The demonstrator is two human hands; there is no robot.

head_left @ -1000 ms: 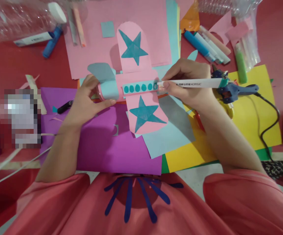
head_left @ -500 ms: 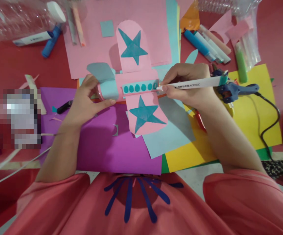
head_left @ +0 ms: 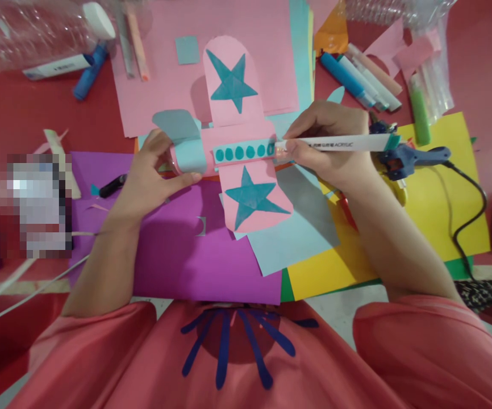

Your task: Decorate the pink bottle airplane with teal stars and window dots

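A white acrylic paint marker point(head_left: 335, 143) with a teal end lies pinched in my right hand point(head_left: 331, 142). Its tip meets the right end of a light-blue strip point(head_left: 244, 151) bearing a row of teal dots. The strip runs along a pink paper airplane point(head_left: 209, 142) whose two wings each carry a teal star point(head_left: 252, 197). My left hand point(head_left: 154, 170) grips the plane's tail end, thumb along the near side and fingers curled around the light-blue band point(head_left: 190, 157). A grey-blue fin point(head_left: 176, 125) rises from that end.
A blue hot glue gun point(head_left: 412, 159) with a black cord lies right of my right hand. Several markers point(head_left: 348, 79) rest beyond it. At the far left are a clear plastic bottle point(head_left: 37, 34) and a blurred-out phone point(head_left: 39, 207). Purple paper point(head_left: 165, 255) and yellow paper point(head_left: 454, 210) cover the near side.
My right hand has shifted slightly up and right with the marker, which now lies more level. The rightmost dot looks more filled in. My left hand and the plane have barely moved.
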